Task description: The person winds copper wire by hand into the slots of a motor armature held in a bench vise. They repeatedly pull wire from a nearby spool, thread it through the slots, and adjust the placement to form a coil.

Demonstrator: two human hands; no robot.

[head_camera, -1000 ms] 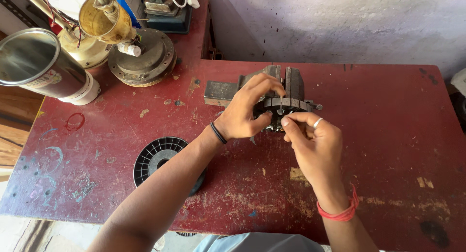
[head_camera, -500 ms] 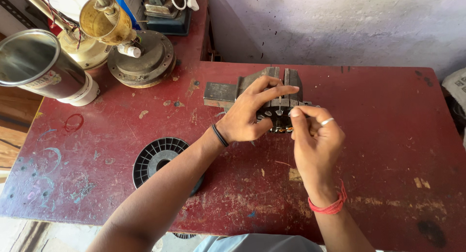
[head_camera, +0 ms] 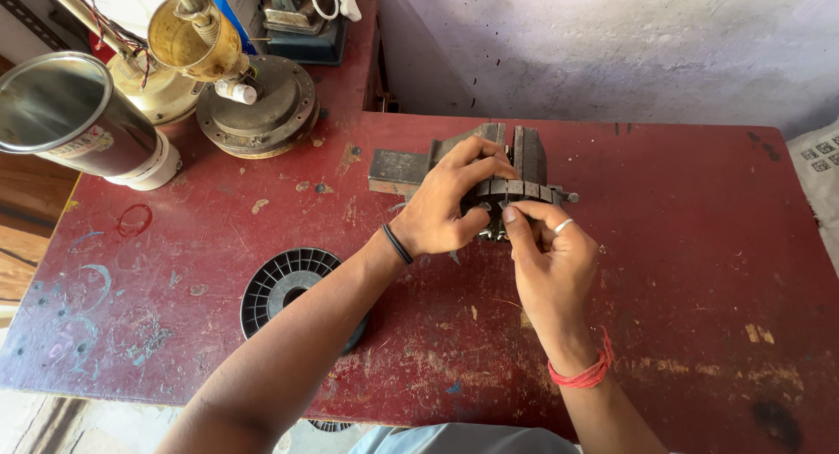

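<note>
A round dark metal stator core (head_camera: 516, 192) with ribbed outer edge sits at a small grey bench vise (head_camera: 411, 167) on the red table (head_camera: 682, 270). My left hand (head_camera: 446, 205), with a black band on the wrist, grips the core from the left and top, fingers curled over its rim. My right hand (head_camera: 546, 262), with a ring and a red thread at the wrist, pinches the core's near edge with thumb and forefinger. The core's underside is hidden by both hands.
A black ribbed plastic disc (head_camera: 288, 288) lies near the table's front left. At the back left stand a steel tumbler (head_camera: 74, 117), a round metal motor housing (head_camera: 258, 104) and a brass-coloured part (head_camera: 188, 34). A pale wall rises behind the table.
Both hands have shifted slightly on the core; my left fingers now curl over its top rim and my right thumb and forefinger pinch its near edge. The view has moved a little.
</note>
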